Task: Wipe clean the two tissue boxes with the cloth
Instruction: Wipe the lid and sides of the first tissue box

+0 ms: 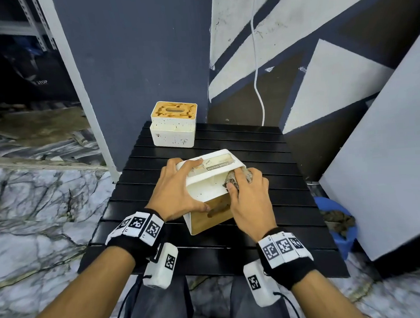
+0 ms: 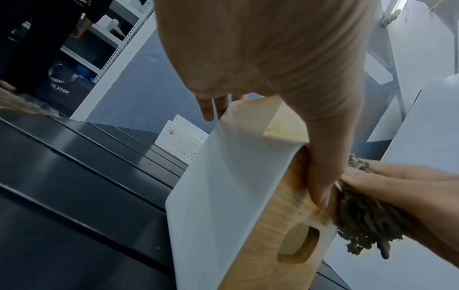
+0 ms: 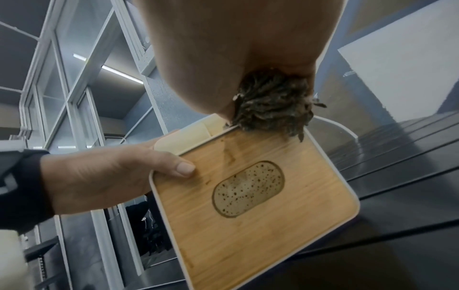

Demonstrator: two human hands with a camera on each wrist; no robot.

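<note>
A white tissue box (image 1: 207, 186) with a wooden lid (image 3: 248, 196) lies tipped on its side on the black slatted table (image 1: 270, 219), lid facing me. My left hand (image 1: 179, 190) grips its left side, thumb on the lid (image 2: 320, 188), fingers over the far end. My right hand (image 1: 247, 198) clutches a grey-brown shaggy cloth (image 3: 270, 104) and presses it against the box's upper right side. The cloth (image 2: 367, 212) also hangs at the lid's edge. A second white tissue box (image 1: 174, 124), speckled with dirt and with a stained wooden lid, stands upright at the table's far left.
A dark blue pillar (image 1: 134, 52) rises behind the table. White and dark panels (image 1: 383, 159) lean at the right. A blue tub (image 1: 337, 222) holding brownish material sits on the floor by the table's right edge. A white cable (image 1: 256, 76) hangs down the wall.
</note>
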